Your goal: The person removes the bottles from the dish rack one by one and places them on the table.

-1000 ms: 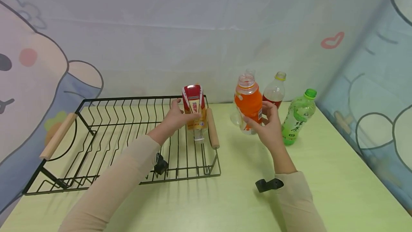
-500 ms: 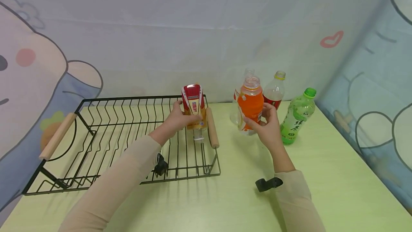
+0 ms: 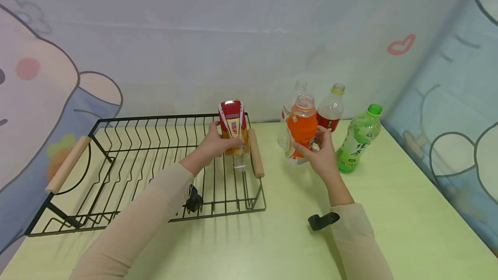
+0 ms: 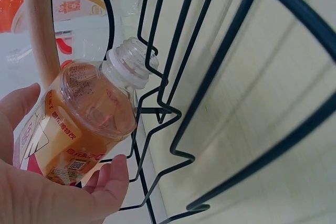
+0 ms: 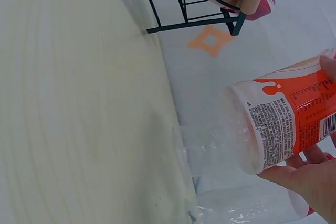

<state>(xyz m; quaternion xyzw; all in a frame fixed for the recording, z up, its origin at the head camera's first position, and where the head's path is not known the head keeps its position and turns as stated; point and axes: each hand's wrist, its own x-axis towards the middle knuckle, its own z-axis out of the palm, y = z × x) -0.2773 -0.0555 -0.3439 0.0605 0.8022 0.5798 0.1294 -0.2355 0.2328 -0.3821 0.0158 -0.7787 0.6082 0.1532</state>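
Observation:
My left hand grips a plastic bottle with a red and gold label. The bottle is upside down, its capless neck pointing down among the wires at the right end of a black dish rack. Fingers and thumb wrap its sides in the left wrist view. To the right of the rack, my right hand holds an orange-labelled bottle roughly upright and without a cap. In the right wrist view this bottle's base appears raised off the table.
Behind the orange-labelled bottle stands a clear bottle. A red-labelled clear bottle and a green tea bottle with a green cap stand to the right. The rack has wooden handles at both ends. A printed cloth hangs behind the table.
My right hand has shifted the orange-labelled bottle slightly right and turned it, so more of the clear bottle behind shows. My left hand and its bottle look unmoved.

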